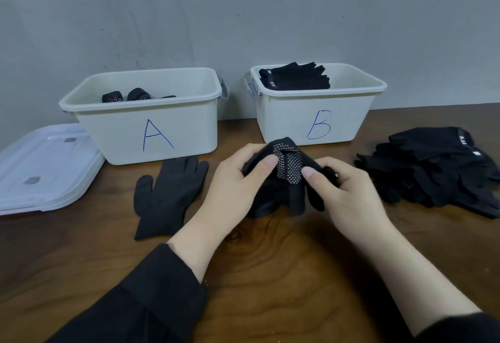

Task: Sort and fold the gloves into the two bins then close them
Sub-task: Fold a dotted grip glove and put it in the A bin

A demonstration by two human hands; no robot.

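Above the bench [270, 275], both hands meet at centre: left hand [235, 185] and right hand [349, 191] each hold a tight thumb-and-finger grip on the dotted glove [288, 164].

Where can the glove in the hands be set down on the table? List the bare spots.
Bare wood lies in front of the flat glove, toward the near left table edge, and near right below the glove pile. A narrow strip shows between bin A and bin B. Crowded: far left under the lids, and the middle under both hands.
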